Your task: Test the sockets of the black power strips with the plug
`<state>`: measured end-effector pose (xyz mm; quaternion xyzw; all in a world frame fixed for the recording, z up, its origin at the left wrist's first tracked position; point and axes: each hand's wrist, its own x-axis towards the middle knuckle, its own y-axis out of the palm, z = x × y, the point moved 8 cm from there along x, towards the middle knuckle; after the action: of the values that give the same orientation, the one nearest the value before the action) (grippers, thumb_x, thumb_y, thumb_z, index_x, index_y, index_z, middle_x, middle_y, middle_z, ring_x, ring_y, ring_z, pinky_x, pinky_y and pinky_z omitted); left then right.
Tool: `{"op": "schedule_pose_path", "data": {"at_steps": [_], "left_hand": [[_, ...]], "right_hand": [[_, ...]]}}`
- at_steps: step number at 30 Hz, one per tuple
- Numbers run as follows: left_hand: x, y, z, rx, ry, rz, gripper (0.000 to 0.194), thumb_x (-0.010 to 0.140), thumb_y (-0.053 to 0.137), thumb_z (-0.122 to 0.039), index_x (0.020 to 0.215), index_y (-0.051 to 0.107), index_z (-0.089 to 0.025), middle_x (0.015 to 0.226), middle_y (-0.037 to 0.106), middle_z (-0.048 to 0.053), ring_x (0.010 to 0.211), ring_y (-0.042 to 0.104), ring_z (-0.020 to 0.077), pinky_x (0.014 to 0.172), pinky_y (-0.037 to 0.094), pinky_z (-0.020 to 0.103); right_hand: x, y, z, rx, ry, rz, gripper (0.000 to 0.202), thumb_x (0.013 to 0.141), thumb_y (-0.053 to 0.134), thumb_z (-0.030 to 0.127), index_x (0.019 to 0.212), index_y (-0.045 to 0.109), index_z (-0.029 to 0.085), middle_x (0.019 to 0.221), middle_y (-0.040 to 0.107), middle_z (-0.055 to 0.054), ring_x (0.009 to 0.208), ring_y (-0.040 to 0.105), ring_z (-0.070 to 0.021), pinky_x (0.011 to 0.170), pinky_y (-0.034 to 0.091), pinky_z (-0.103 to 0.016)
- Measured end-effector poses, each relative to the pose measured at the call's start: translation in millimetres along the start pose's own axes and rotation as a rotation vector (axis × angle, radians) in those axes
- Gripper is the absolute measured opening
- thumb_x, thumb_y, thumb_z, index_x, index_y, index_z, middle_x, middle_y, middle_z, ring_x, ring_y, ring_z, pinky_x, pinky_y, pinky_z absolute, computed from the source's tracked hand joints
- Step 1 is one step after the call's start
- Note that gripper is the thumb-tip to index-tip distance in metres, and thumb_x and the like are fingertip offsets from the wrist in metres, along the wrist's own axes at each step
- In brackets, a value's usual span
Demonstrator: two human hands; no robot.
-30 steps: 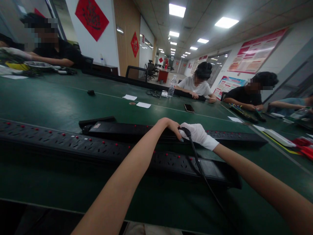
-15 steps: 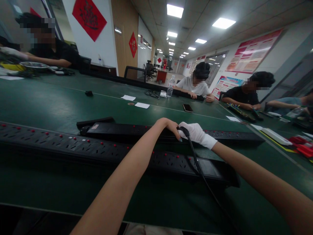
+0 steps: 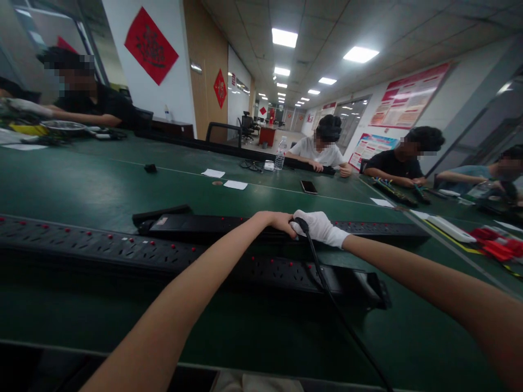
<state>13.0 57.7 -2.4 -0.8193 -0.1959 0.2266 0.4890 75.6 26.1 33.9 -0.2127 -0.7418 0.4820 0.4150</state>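
Green table [image 3: 261,337]; black cable [image 3: 326,288] hangs from right hand [image 3: 316,226].

Toward twelve o'clock, a ceiling light [image 3: 285,37] glows and a red desk [image 3: 267,135] stands; wooden wall [image 3: 204,95] at eleven, poster [image 3: 411,95] at two.

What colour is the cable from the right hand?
The cable is black, best seen in the head view.

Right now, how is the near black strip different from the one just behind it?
The near strip runs past the picture's left edge; the back strip shows both ends. The left hand and gloved right hand cover part of the back strip, but none of the near strip. Both are black and red-dotted.
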Motion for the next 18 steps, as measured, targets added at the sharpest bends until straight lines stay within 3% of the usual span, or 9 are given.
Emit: {"op": "schedule_pose_path", "data": {"at_steps": [2, 6, 13, 18], "left_hand": [[-14, 0.4, -5, 0.064, 0.005, -0.062, 0.071, 0.069, 0.055, -0.054, 0.130, 0.037, -0.023, 0.134, 0.045, 0.005, 0.116, 0.048, 0.0228, 0.095, 0.037, 0.031], [-39, 3.2, -10, 0.191, 0.010, -0.199, 0.073, 0.080, 0.040, -0.057, 0.139, 0.017, -0.021, 0.147, 0.019, 0.009, 0.131, 0.024, 0.0292, 0.104, 0.021, 0.044], [-41, 3.7, -7, 0.267, 0.070, -0.207, 0.074, 0.080, 0.037, -0.060, 0.140, 0.017, -0.020, 0.146, 0.022, 0.010, 0.128, 0.031, 0.0282, 0.102, 0.025, 0.042], [-41, -0.2, -5, 0.281, 0.058, -0.216, 0.076, 0.078, 0.038, -0.062, 0.139, 0.018, -0.022, 0.144, 0.026, 0.010, 0.127, 0.031, 0.0291, 0.100, 0.025, 0.049]], "right_hand": [[-1, -1, 0, 0.002, 0.017, -0.012, 0.035, 0.085, 0.037, 0.049, 0.087, 0.056, 0.019, 0.069, 0.064, -0.004, 0.060, 0.057, -0.0153, 0.052, 0.029, -0.023], [-2, -2, 0, 0.013, 0.040, -0.016, 0.037, 0.085, 0.037, 0.051, 0.088, 0.054, 0.019, 0.070, 0.063, -0.005, 0.062, 0.058, -0.0159, 0.052, 0.030, -0.023], [-3, 4, -3, 0.071, 0.065, 0.027, 0.033, 0.085, 0.036, 0.049, 0.086, 0.052, 0.020, 0.073, 0.063, -0.005, 0.064, 0.058, -0.0155, 0.055, 0.032, -0.023], [0, 3, -5, 0.165, 0.090, 0.056, 0.030, 0.085, 0.038, 0.048, 0.082, 0.051, 0.021, 0.068, 0.061, -0.003, 0.059, 0.055, -0.0139, 0.054, 0.033, -0.023]]}}
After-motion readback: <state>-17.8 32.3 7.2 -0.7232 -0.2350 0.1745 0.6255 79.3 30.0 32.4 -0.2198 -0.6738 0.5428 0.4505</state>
